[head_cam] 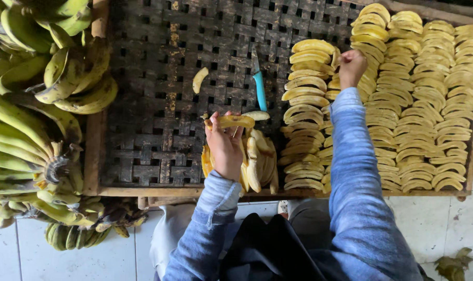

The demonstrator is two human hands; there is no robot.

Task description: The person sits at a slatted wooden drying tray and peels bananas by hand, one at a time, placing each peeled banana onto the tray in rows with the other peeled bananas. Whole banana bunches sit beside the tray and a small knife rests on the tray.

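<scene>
White floor tiles (106,255) show at the bottom, and above them stands a dark woven drying tray (158,93) with a wooden frame, seen from above. On the right part of the tray, many peeled banana slices (424,104) lie in neat columns, close to each other. The left hand (225,145) is raised over the near edge of the tray and its fingers are closed around one long banana slice (231,121), which it holds flat and nearly level. Just under this hand lies a loose pile of slices (257,166), some overlapping. The right hand (352,66) reaches far across to the columns; its fingers are bent in and rest on the top slices of one column, but one cannot tell if it grips something. A knife with a turquoise handle (259,88) lies on the tray between the two hands, apart from both. One small banana piece (199,79) lies alone to the left of the knife. Bunches of green-yellow bananas (33,119) fill the left side, beside the tray. Both arms wear blue denim sleeves (356,198).
</scene>
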